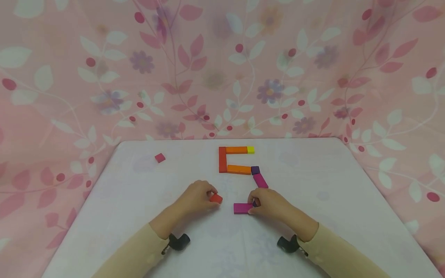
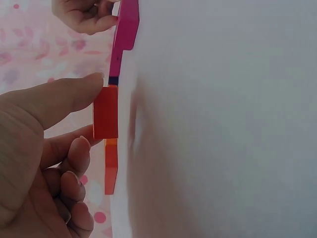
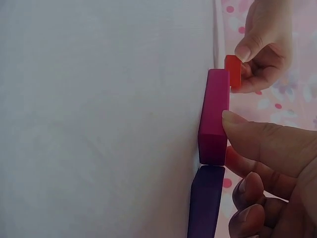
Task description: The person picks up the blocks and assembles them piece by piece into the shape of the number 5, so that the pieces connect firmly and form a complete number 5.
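Between thumb and finger, my left hand [image 1: 199, 197] pinches a small red block [image 2: 106, 113], just above the white tabletop. My right hand [image 1: 270, 202] pinches a long magenta block [image 3: 214, 116] near its right end. That block lies on the table, and a dark purple block [image 3: 206, 201] sits against its end, partly hidden by the hand in the head view. Beyond the right hand, a second magenta block [image 1: 260, 180] slants up to a dark purple cube [image 1: 255, 170]. An orange block [image 1: 239, 170] joins that cube to a red upright block [image 1: 222, 159].
Along the top of the block figure, another orange block [image 1: 236, 150] ends at a yellow cube [image 1: 250, 150]. A loose pinkish-red cube [image 1: 160, 158] lies at the back left of the white table [image 1: 114, 185]. A floral curtain [image 1: 215, 69] hangs behind the table's far edge.
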The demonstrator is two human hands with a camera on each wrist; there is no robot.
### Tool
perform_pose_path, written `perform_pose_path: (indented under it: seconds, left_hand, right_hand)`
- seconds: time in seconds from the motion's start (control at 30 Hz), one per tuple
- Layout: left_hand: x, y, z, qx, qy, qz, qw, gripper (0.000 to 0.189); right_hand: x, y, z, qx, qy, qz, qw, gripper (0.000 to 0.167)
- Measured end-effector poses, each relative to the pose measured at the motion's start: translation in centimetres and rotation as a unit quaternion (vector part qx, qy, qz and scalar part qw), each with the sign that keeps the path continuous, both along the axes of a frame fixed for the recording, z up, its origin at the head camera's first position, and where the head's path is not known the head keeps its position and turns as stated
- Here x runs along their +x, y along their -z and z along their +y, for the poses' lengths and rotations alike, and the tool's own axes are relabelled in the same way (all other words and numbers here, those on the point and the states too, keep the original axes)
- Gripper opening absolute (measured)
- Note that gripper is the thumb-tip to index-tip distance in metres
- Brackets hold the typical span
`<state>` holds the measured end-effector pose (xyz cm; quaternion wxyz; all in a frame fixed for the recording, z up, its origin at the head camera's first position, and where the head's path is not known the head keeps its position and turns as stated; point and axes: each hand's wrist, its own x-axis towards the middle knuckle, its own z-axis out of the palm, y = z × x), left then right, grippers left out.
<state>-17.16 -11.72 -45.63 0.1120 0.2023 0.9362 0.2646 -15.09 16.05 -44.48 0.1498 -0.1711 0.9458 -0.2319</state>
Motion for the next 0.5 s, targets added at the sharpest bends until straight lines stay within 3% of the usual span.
perform_pose_path:
  seconds: [0.5]
  left_hand:
    - [0.6,0.8,1.7,-0.012,0.023,0.005,0.9996,0.037]
  right_hand:
    - [0.1,-0.2,-0.1,0.006,0.0,0.001,1.0,0.022]
